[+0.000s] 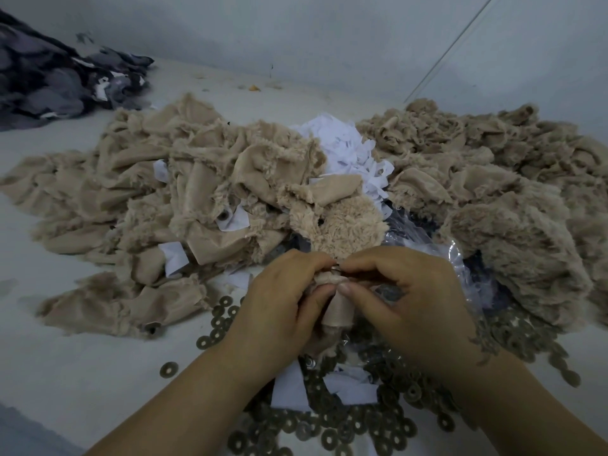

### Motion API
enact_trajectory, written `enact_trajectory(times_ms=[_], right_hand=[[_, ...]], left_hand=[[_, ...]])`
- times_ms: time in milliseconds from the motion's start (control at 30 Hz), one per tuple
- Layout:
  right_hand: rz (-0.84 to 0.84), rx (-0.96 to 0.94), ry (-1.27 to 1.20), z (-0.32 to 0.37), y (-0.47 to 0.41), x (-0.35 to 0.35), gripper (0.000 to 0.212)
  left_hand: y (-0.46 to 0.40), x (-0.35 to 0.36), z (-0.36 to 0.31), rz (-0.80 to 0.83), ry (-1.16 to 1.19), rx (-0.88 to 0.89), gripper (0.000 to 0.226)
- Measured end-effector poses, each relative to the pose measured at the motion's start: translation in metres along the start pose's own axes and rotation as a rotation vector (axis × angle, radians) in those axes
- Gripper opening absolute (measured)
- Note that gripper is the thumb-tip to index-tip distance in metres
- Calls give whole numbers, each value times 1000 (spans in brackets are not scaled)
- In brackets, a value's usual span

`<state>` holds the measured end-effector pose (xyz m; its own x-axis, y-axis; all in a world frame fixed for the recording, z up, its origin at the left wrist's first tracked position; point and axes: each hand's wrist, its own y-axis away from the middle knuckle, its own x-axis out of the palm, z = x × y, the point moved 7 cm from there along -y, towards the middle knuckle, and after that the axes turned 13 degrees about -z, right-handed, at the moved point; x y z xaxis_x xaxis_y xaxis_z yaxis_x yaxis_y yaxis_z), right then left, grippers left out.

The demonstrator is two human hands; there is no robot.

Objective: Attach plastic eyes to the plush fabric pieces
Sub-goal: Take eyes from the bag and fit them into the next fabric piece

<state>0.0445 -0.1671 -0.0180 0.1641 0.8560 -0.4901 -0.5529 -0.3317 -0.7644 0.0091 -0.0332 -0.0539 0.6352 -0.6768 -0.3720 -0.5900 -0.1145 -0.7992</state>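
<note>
Both hands meet low in the middle of the view over a small beige plush piece (335,312). My left hand (283,304) pinches the fabric from the left, thumb and fingers curled around it. My right hand (404,291) pinches it from the right, and a small shiny metal washer (336,267) shows between the fingertips of both hands. The plastic eye itself is hidden under the fingers. Just beyond the hands lies a fluffy beige piece with a dark eye (319,221) fitted in it.
Beige plush heaps lie on the left (158,192) and right (493,179), with white paper scraps (342,149) between them. Several grey washers (362,416) are scattered near me around a clear plastic bag (437,255). Dark grey fabric (49,77) is piled at the far left.
</note>
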Motion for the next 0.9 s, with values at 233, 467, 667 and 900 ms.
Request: enact_trajectory(times_ms=[233, 467, 667, 900], right_hand=[[-30, -19, -30, -1, 5, 7, 10], [9, -20, -36, -1, 5, 9, 5], [50, -25, -21, -1, 5, 12, 5], [-90, 458, 123, -28, 0, -12, 49]], left_hand=[[5, 0, -9, -39, -27, 139, 21], [7, 2, -12, -83, -48, 193, 18], [8, 5, -6, -20, -73, 117, 25], [0, -11, -6, -212, -105, 63, 28]])
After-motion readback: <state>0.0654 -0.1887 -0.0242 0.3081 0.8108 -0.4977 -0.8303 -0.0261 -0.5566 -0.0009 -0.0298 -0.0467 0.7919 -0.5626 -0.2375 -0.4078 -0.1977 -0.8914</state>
